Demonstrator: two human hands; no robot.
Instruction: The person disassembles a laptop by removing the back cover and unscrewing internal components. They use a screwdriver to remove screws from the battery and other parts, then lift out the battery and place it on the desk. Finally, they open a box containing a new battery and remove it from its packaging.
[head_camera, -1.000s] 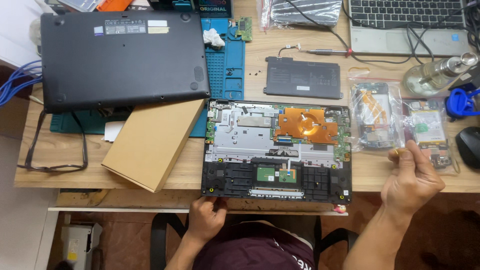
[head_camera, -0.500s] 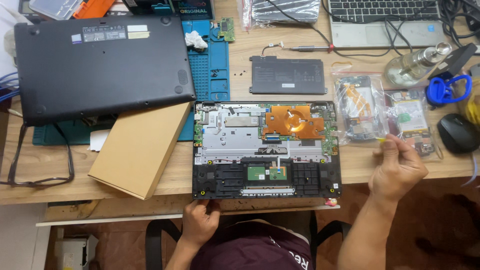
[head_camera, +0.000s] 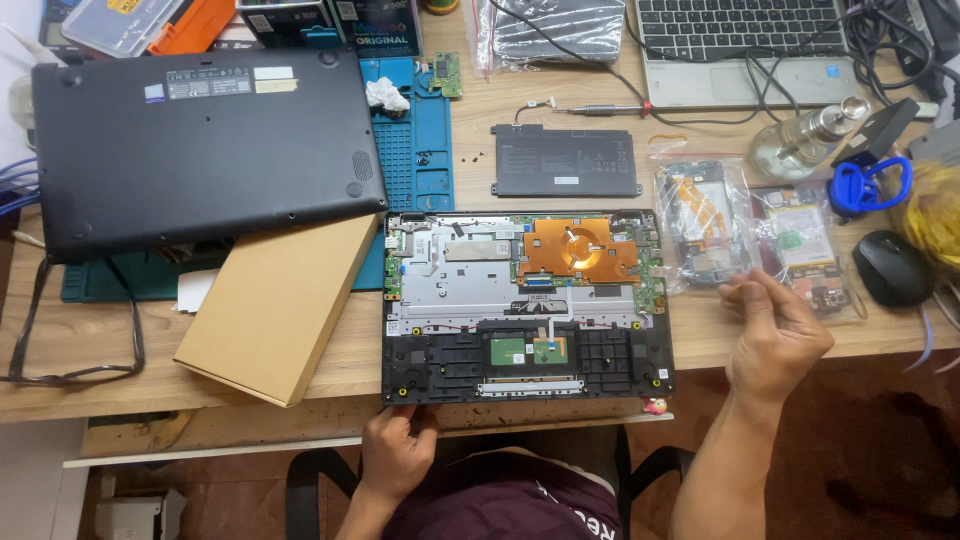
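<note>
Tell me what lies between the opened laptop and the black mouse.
Head view: two clear bags of parts lie between the laptop and mouse; the right hand hovers there.

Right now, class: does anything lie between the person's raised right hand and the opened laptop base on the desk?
Nothing visible does. The right hand hangs just off the right edge of the opened laptop base, with only bare desk between them. The bagged parts lie behind the hand, not in the gap. The left hand touches the base's near-left corner.

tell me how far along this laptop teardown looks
Done: bottom cover is off and the battery lies apart. In hand: left hand grips the open laptop at its front edge, right hand hovers beside it. Left: board and copper heatsink remain mounted.
</note>
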